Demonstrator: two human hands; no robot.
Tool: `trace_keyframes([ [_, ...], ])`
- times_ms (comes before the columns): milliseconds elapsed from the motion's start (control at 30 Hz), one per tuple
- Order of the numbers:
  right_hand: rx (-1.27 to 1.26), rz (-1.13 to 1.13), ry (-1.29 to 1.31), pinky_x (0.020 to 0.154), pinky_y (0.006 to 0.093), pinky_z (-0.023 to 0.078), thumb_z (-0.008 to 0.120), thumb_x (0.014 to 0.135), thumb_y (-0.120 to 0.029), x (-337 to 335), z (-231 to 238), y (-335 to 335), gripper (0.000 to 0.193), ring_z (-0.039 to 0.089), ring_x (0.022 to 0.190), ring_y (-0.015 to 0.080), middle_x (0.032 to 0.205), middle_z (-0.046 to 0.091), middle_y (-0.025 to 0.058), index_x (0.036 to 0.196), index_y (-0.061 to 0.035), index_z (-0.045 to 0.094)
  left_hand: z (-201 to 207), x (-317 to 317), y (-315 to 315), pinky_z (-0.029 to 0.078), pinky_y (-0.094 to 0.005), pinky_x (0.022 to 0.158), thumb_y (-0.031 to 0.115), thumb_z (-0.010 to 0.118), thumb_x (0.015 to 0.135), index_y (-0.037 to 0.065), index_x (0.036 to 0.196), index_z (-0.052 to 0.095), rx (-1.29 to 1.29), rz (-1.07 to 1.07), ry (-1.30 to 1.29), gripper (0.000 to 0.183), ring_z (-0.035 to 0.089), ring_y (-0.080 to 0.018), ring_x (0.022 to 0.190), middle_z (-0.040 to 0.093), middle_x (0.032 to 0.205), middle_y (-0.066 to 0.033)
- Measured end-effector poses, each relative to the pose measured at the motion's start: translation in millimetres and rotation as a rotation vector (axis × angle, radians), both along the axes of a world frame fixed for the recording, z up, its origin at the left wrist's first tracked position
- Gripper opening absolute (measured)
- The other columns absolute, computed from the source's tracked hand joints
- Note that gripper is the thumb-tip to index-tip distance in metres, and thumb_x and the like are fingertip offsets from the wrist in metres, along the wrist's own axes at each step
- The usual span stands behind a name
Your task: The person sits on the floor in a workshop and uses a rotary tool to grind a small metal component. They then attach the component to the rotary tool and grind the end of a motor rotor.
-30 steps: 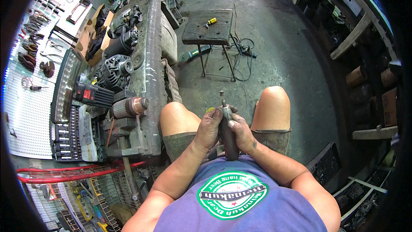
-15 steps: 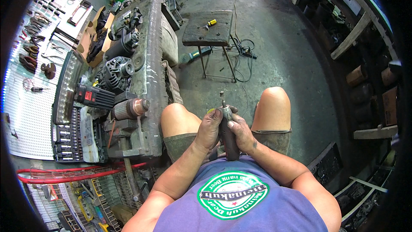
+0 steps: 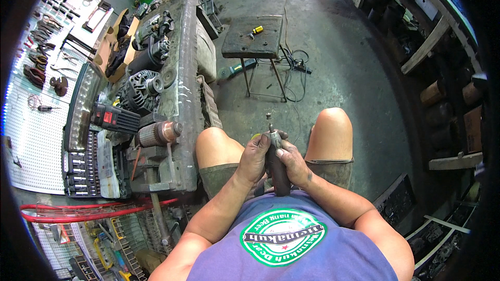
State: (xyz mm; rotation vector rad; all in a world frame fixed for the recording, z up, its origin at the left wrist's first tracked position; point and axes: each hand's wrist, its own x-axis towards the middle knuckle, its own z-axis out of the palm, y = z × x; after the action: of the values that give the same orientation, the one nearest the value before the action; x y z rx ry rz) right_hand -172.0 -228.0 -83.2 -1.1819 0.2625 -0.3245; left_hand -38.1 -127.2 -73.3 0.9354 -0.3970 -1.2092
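Between my knees, close to my shirt, I hold a dark, slim die grinder with a metal collar and a thin shaft tipped by a small metal piece. My left hand is closed round its collar end, thumb pressed near the neck. From the other side my right hand grips the same tool, its thumb lying along the collar. The tool points away from me, its rear end against my shirt. A bit of something yellow shows behind my left fingers; what it is I cannot tell.
A small stool ahead bears a yellow-handled screwdriver. An angle grinder and cables lie on the floor by it. At left, a workbench carries an alternator and an armature. Shelving lines the right.
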Motion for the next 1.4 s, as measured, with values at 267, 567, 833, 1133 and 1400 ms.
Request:
trace_keyframes([
  [267,0.069,0.033,-0.016,0.065,0.0332,0.059,0.055,0.103,-0.055,1.9,-0.6,0.7,0.068,0.070,0.077,0.0204,0.100,0.068,0.0151,0.134,0.0058,0.056,-4.2,1.6,2.4,0.057,-0.0363,0.101,0.051,0.065,0.106,0.001,0.129,0.070,-0.027,0.020,0.000,0.055,0.071,-0.0194,0.110,0.074,0.124,-0.0094],
  [567,0.191,0.008,-0.041,0.066,0.0323,0.060,0.053,0.105,-0.054,9.1,-15.2,3.9,0.060,0.071,0.076,0.0209,0.098,0.070,0.0150,0.126,0.0022,0.058,-1.7,0.0,1.5,0.059,-0.0326,0.095,0.045,0.076,0.101,0.001,0.122,0.074,0.016,0.111,-0.072,0.049,0.072,-0.0169,0.104,0.076,0.116,-0.0071],
  [833,0.365,0.024,-0.025,0.066,0.0317,0.061,0.047,0.108,-0.057,6.7,-16.0,-0.1,0.060,0.072,0.074,0.0190,0.094,0.072,0.0122,0.123,-0.0011,0.061,8.4,-7.7,-6.2,0.058,-0.0244,0.079,0.032,0.091,0.089,-0.002,0.115,0.077,0.187,0.301,-0.375,0.046,0.070,-0.0095,0.087,0.078,0.099,-0.0025],
  [1133,0.400,0.007,-0.036,0.062,0.0321,0.060,0.048,0.109,-0.052,3.5,-17.7,-1.3,0.053,0.069,0.071,0.0181,0.097,0.070,0.0120,0.125,-0.0022,0.058,9.2,-10.5,-7.9,0.057,-0.0250,0.082,0.032,0.088,0.094,-0.002,0.118,0.077,0.231,0.292,-0.446,0.044,0.069,-0.0104,0.091,0.078,0.102,-0.0036],
  [1400,0.283,-0.122,0.036,0.105,0.0315,0.049,0.051,0.117,-0.023,28.8,12.7,23.2,0.041,0.054,0.120,0.0140,0.131,0.058,0.0095,0.149,0.0009,0.044,28.8,34.9,-18.0,0.058,-0.0280,0.089,0.022,0.066,0.111,0.000,0.131,0.071,0.053,0.147,-0.336,0.030,0.071,-0.0134,0.097,0.076,0.109,-0.0072],
])
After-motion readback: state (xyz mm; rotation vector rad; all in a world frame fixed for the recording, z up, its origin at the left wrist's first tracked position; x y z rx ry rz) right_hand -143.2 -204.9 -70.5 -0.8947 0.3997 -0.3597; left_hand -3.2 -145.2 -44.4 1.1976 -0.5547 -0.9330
